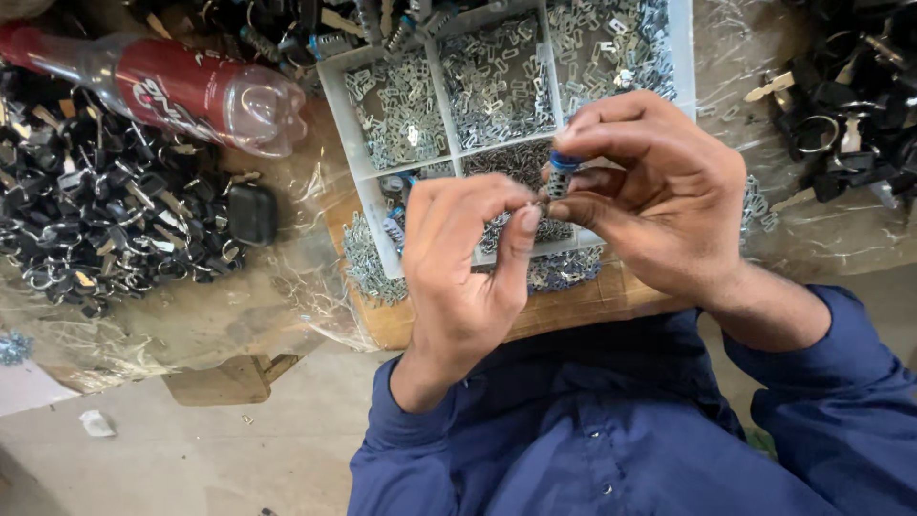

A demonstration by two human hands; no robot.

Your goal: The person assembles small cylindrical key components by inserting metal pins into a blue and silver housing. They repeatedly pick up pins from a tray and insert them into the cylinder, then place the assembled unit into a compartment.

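**A:** What is nearest the camera?

**B:** A dark blue shirt, sleeves reaching forward. Above it, both hands meet over the front edge of the desk (573,308). The left hand (465,277) has its fingers pinched together, thumb pressed toward a small metal piece (557,183) held between the two hands. The right hand (659,196) has its fingers clenched around that same piece, which carries a blue cap at its top.

**A:** How far along does the work look?

**B:** Mid-step, I judge: one piece is in hand, and heaps of parts lie around it.

**A:** And beyond the hands?

**B:** Just behind them sits a white divided tray (336,105), its compartments full of small silvery metal bits, some spilled at its near edge. Crinkled clear plastic sheet (287,296) covers the wooden desk. To the left lie a heap of black key-like parts (105,210) and a red plastic bottle (181,88) on its side; another black heap (845,105) lies far right. A grey floor (191,459) shows below.
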